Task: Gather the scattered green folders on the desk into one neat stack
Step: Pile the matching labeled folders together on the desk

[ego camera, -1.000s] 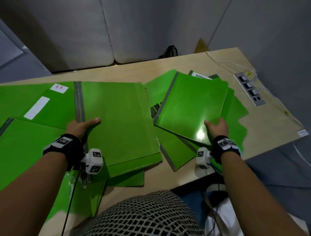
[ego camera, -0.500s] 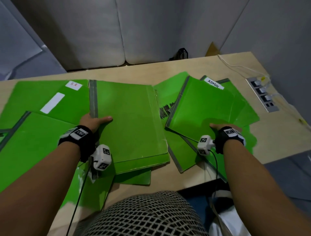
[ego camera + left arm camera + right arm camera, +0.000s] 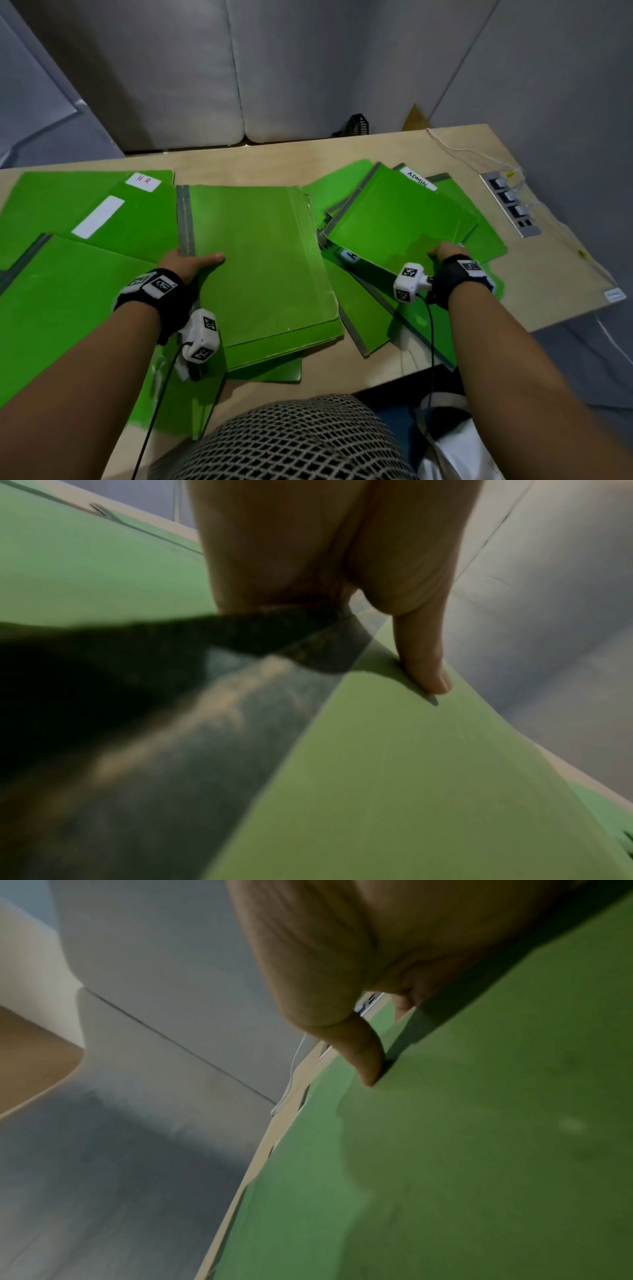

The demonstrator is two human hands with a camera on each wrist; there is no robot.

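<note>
1. The left hand (image 3: 186, 263) is gripping the grey spine edge of the centre folder (image 3: 260, 260) on the desk (image 3: 555, 274), thumb lying on top.
2. The right hand (image 3: 445, 251) is pinching the raised near edge of the right folder (image 3: 404, 216), thumb on top.

Glossy green card folders (image 3: 260, 260) with grey taped spines (image 3: 185, 219) on a matt pale wood desk (image 3: 548, 274)

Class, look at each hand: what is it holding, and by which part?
Left hand grips the centre folder at its grey spine edge, thumb on top. Right hand pinches the near corner of the tilted right folder.
</note>
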